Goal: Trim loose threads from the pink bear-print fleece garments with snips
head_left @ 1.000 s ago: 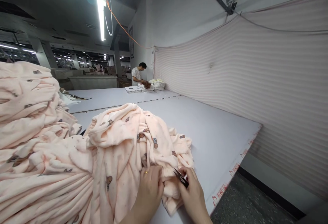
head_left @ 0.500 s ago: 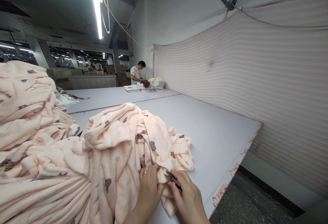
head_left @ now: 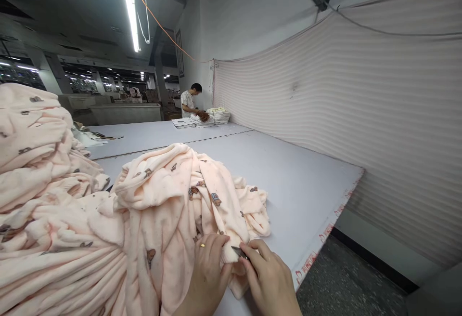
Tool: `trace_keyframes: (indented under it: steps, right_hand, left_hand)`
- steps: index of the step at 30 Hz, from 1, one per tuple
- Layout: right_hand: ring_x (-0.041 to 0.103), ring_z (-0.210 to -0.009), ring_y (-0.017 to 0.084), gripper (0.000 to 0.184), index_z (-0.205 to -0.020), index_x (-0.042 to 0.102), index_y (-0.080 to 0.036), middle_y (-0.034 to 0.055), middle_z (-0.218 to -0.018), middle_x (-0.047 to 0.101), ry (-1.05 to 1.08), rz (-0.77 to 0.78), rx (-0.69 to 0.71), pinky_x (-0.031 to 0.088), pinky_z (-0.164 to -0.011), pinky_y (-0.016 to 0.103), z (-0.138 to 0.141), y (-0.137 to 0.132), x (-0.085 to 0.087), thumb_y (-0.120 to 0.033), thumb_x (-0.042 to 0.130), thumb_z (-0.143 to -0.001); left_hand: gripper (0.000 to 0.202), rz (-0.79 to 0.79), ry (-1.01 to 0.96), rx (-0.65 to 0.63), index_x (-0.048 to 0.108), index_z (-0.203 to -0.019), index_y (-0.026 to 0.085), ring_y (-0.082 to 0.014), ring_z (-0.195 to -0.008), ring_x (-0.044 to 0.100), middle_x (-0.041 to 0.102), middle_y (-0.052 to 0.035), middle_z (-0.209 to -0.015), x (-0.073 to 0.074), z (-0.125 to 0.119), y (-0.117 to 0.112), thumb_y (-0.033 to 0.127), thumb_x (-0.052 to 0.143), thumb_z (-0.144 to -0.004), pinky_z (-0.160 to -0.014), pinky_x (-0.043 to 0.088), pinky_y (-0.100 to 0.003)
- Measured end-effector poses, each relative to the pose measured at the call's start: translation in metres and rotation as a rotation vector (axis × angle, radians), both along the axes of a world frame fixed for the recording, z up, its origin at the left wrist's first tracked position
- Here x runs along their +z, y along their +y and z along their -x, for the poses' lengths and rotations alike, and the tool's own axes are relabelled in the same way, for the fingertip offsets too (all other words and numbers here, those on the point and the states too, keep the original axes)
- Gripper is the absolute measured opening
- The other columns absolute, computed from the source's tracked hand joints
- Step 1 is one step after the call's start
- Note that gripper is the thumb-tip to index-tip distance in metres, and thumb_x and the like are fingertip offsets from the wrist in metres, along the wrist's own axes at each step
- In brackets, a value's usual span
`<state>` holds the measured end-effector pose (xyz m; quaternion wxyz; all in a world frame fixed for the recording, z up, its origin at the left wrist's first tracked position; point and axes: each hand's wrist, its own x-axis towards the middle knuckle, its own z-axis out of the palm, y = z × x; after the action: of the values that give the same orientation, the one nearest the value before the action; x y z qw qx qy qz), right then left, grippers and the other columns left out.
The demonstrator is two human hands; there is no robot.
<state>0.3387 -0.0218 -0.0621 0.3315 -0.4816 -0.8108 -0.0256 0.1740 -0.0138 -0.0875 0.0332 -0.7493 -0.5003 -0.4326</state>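
A peach fleece garment (head_left: 180, 195) printed with small bears lies bunched on the white table (head_left: 288, 176). My left hand (head_left: 207, 272), a ring on one finger, pinches a fold of that fleece near the table's front edge. Just to its right, my right hand (head_left: 269, 277) is closed around small thread snips (head_left: 238, 252), whose blades point left and touch the held fold. The two hands almost meet over the fabric.
A tall heap of the same peach fleece (head_left: 39, 176) fills the left side. Far down the table a person (head_left: 188, 101) stands by stacks of folded pieces (head_left: 216, 116). A striped cloth (head_left: 361, 113) hangs along the right wall; the dark floor (head_left: 346, 292) lies beyond the table edge.
My right hand has slid left with the snips, bringing the blades from beside the fold onto it. My left hand has kept its grip and shifted slightly on the fabric.
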Motion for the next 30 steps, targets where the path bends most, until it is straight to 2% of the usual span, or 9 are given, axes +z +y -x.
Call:
trace_keyframes:
  steps: [5, 10, 14, 17, 20, 23, 26, 28, 30]
  right_hand:
    - [0.064, -0.070, 0.018, 0.029, -0.113, 0.059, -0.027, 0.0031, -0.097, 0.065, -0.005, 0.019, 0.015, 0.048, -0.059, 0.028, -0.005, -0.001, 0.004, -0.022, 0.039, -0.092]
    - [0.065, -0.072, 0.017, 0.028, -0.112, 0.060, -0.029, 0.0016, -0.098, 0.064, 0.110, 0.077, 0.014, 0.049, -0.060, 0.026, -0.006, 0.000, 0.002, -0.023, 0.042, -0.091]
    - [0.066, -0.072, 0.018, 0.025, -0.110, 0.059, -0.029, 0.0019, -0.098, 0.064, 0.215, 0.059, -0.059, 0.050, -0.060, 0.027, -0.003, -0.002, -0.004, -0.029, 0.044, -0.090]
    - [0.067, -0.079, 0.020, 0.029, -0.112, 0.054, -0.027, 0.0031, -0.101, 0.063, 0.313, 0.077, -0.106, 0.051, -0.064, 0.029, 0.003, 0.000, -0.009, -0.030, 0.051, -0.084]
    - [0.067, -0.081, 0.020, 0.026, -0.108, 0.051, -0.025, 0.0024, -0.096, 0.065, 0.385, 0.110, -0.154, 0.050, -0.066, 0.029, 0.008, 0.009, -0.010, -0.024, 0.049, -0.082]
    - [0.065, -0.072, 0.019, 0.013, -0.094, 0.051, -0.022, 0.0007, -0.082, 0.065, 0.468, 0.189, -0.189, 0.048, -0.064, 0.027, 0.011, 0.019, -0.001, -0.026, 0.050, -0.082]
    - [0.063, -0.072, 0.018, 0.006, -0.083, 0.055, -0.023, 0.0000, -0.078, 0.063, 0.453, 0.270, -0.083, 0.047, -0.064, 0.025, 0.009, 0.019, 0.010, -0.022, 0.050, -0.080]
    - [0.064, -0.080, 0.018, 0.017, -0.092, 0.063, -0.024, 0.0013, -0.087, 0.064, 0.461, 0.292, 0.039, 0.048, -0.069, 0.024, 0.006, 0.013, 0.016, -0.023, 0.051, -0.080]
    - [0.065, -0.082, 0.017, 0.028, -0.107, 0.064, -0.027, 0.0023, -0.093, 0.063, 0.463, 0.281, 0.116, 0.049, -0.071, 0.023, 0.003, 0.005, 0.019, -0.027, 0.052, -0.082]
  left_hand:
    - [0.040, 0.034, 0.003, -0.014, 0.046, -0.111, 0.020, -0.0256, -0.100, 0.053, 0.059, -0.0067, -0.103, 0.003, 0.001, -0.002, 0.004, 0.049, -0.075, -0.089, 0.041, -0.044]
    - [0.042, 0.030, 0.018, -0.022, 0.046, -0.112, 0.020, -0.0258, -0.101, 0.052, 0.059, -0.0068, -0.103, 0.002, 0.003, -0.003, 0.002, 0.049, -0.074, -0.090, 0.039, -0.044]
    - [0.043, 0.026, -0.037, -0.038, 0.048, -0.114, 0.021, -0.0252, -0.104, 0.051, 0.059, -0.0071, -0.107, 0.001, 0.008, -0.005, 0.003, 0.053, -0.074, -0.092, 0.036, -0.043]
    - [0.037, 0.103, -0.103, -0.096, 0.056, -0.112, 0.023, -0.0246, -0.103, 0.052, 0.063, -0.0047, -0.106, 0.010, 0.010, -0.005, 0.009, 0.055, -0.078, -0.093, 0.034, -0.041]
    - [0.014, 0.446, -0.310, -0.225, 0.065, -0.088, 0.021, -0.0216, -0.084, 0.057, 0.066, -0.0024, -0.084, 0.026, 0.009, -0.003, 0.028, 0.053, -0.086, -0.080, 0.039, -0.034]
    - [0.040, 0.739, -0.577, -0.324, 0.061, -0.067, 0.018, -0.0182, -0.069, 0.054, 0.060, -0.0007, -0.066, 0.039, 0.008, -0.001, 0.045, 0.043, -0.090, -0.066, 0.041, -0.028]
    - [0.036, 0.852, -0.860, -0.372, 0.068, -0.078, 0.018, -0.0195, -0.080, 0.059, 0.068, -0.0019, -0.075, 0.044, 0.009, 0.000, 0.047, 0.049, -0.087, -0.076, 0.045, -0.029]
    - [0.034, 0.918, -1.068, -0.433, 0.072, -0.089, 0.018, -0.0215, -0.088, 0.061, 0.072, -0.0034, -0.083, 0.045, 0.011, 0.000, 0.047, 0.057, -0.082, -0.084, 0.046, -0.031]
    - [0.035, 0.952, -1.187, -0.495, 0.073, -0.095, 0.018, -0.0236, -0.093, 0.062, 0.074, -0.0055, -0.090, 0.045, 0.013, 0.000, 0.047, 0.061, -0.079, -0.088, 0.046, -0.034]
